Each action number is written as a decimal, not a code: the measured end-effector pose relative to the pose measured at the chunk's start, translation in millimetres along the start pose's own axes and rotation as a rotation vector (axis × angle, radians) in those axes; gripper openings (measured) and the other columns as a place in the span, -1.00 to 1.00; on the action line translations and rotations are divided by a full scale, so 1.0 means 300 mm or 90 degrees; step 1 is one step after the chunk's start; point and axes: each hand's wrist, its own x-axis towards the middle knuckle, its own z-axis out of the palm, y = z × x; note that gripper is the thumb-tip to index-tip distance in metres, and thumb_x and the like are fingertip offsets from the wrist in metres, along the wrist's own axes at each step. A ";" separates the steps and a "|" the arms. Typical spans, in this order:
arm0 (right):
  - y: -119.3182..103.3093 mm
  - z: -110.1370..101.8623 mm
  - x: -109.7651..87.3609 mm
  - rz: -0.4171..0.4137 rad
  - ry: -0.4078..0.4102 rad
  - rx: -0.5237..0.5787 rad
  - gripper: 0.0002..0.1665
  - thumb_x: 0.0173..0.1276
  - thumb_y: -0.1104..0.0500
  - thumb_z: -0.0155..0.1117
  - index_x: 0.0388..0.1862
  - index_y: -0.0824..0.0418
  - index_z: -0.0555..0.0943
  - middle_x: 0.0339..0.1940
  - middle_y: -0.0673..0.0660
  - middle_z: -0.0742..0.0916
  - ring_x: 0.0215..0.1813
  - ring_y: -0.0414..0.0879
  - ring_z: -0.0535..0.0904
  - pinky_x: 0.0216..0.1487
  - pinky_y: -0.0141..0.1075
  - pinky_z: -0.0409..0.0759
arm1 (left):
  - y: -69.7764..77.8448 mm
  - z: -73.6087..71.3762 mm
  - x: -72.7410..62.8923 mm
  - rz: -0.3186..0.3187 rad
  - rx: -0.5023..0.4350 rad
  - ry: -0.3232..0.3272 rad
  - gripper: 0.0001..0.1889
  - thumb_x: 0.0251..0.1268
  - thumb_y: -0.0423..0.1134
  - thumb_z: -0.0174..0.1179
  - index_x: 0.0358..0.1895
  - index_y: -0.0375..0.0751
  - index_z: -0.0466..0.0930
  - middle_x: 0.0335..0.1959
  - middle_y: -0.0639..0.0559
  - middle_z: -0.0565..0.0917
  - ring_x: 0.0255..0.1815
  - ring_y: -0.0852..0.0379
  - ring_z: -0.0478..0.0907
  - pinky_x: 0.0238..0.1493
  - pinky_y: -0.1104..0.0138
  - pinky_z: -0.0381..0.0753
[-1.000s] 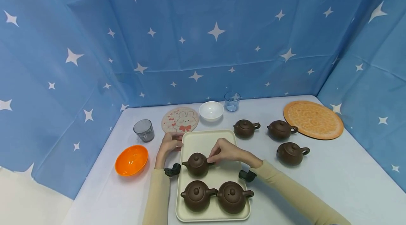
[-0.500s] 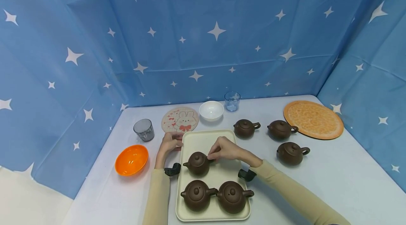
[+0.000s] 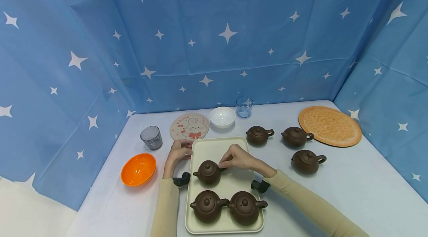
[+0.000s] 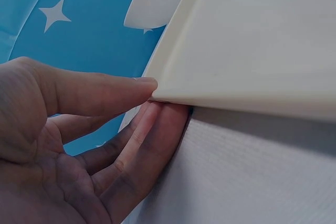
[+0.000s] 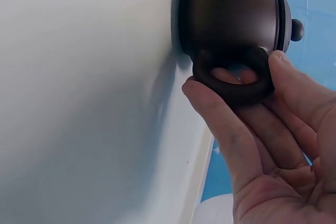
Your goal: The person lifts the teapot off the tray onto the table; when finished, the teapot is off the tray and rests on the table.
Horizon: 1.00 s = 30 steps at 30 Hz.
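A cream tray (image 3: 214, 148) lies lengthwise before me. My left hand (image 3: 180, 151) grips its left edge; in the left wrist view the thumb sits at the rim (image 4: 163, 74) and the fingers reach underneath. On the tray's middle left stands a dark brown teapot (image 3: 208, 174), upright, lid on, spout to the left. My right hand (image 3: 236, 158) holds that teapot by its handle (image 5: 233, 90), thumb at the handle's top and a finger at its lower end. Along the tray's near end stand a brown teapot (image 3: 206, 208) on the left and another teapot (image 3: 245, 210) on the right.
Right of the tray stand three more brown teapots (image 3: 307, 162), near a round orange-brown mat (image 3: 330, 126). Left are an orange bowl (image 3: 138, 169) and a grey glass (image 3: 151, 137). Behind the tray are a rabbit-print mat (image 3: 190, 127), white bowl (image 3: 222, 117) and blue glass (image 3: 245, 107).
The teapot in my right hand has shifted very slightly to the right on the tray since a second ago. My left hand stays on the tray's edge.
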 end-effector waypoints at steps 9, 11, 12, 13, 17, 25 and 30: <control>0.002 -0.025 -0.016 -0.015 0.007 -0.003 -0.89 0.19 0.42 0.31 -0.36 0.49 0.72 -0.39 0.33 0.76 -0.39 0.18 0.72 -0.38 -0.30 0.70 | 0.000 0.001 0.001 -0.001 0.004 0.006 -0.52 -0.10 -0.66 0.14 0.03 -0.44 0.60 -0.21 -0.27 0.64 -0.38 0.09 0.60 -0.41 0.24 0.72; 0.001 -0.043 -0.022 -0.013 0.004 0.018 -0.88 0.20 0.40 0.31 -0.34 0.48 0.73 -0.37 0.32 0.76 -0.37 0.15 0.72 -0.35 -0.29 0.71 | -0.001 0.001 0.002 -0.002 0.006 0.004 -0.52 -0.09 -0.66 0.15 0.04 -0.44 0.60 -0.19 -0.28 0.64 -0.38 0.09 0.61 -0.41 0.23 0.72; 0.000 -0.053 -0.026 -0.007 0.004 0.028 -0.88 0.20 0.39 0.32 -0.34 0.47 0.73 -0.36 0.31 0.77 -0.36 0.13 0.73 -0.34 -0.29 0.71 | 0.000 -0.001 0.001 -0.002 0.007 0.002 -0.52 -0.09 -0.65 0.16 0.05 -0.44 0.59 -0.18 -0.30 0.64 -0.38 0.09 0.61 -0.40 0.21 0.72; -0.013 -0.063 -0.032 -0.003 0.004 0.040 -0.87 0.20 0.40 0.31 -0.33 0.49 0.72 -0.35 0.32 0.76 -0.35 0.15 0.73 -0.32 -0.25 0.72 | 0.000 -0.001 0.001 -0.003 0.008 0.003 -0.52 -0.08 -0.65 0.16 0.05 -0.43 0.60 -0.18 -0.29 0.64 -0.37 0.09 0.62 -0.40 0.22 0.72; -0.017 -0.115 -0.053 0.015 0.008 0.046 -0.86 0.22 0.37 0.32 -0.31 0.46 0.73 -0.33 0.32 0.76 -0.33 0.13 0.73 -0.28 -0.23 0.72 | -0.003 -0.003 0.003 -0.003 0.005 0.004 -0.52 -0.07 -0.66 0.15 0.05 -0.43 0.60 -0.19 -0.29 0.64 -0.39 0.10 0.62 -0.41 0.23 0.72; 0.002 -0.230 -0.133 0.025 0.033 0.023 -0.84 0.24 0.33 0.31 -0.26 0.41 0.74 -0.30 0.28 0.77 -0.33 0.08 0.74 -0.25 -0.23 0.72 | -0.006 -0.005 0.006 0.000 -0.002 -0.001 -0.53 -0.05 -0.66 0.13 0.05 -0.45 0.59 -0.20 -0.28 0.61 -0.40 0.09 0.60 -0.41 0.25 0.72; 0.021 -0.291 -0.196 0.041 0.040 0.035 -0.82 0.27 0.34 0.28 -0.23 0.43 0.73 -0.29 0.31 0.76 -0.28 0.08 0.73 -0.24 -0.18 0.72 | -0.006 -0.001 0.005 -0.002 0.003 0.003 -0.53 -0.07 -0.65 0.14 0.04 -0.43 0.59 -0.21 -0.25 0.62 -0.38 0.09 0.61 -0.40 0.27 0.72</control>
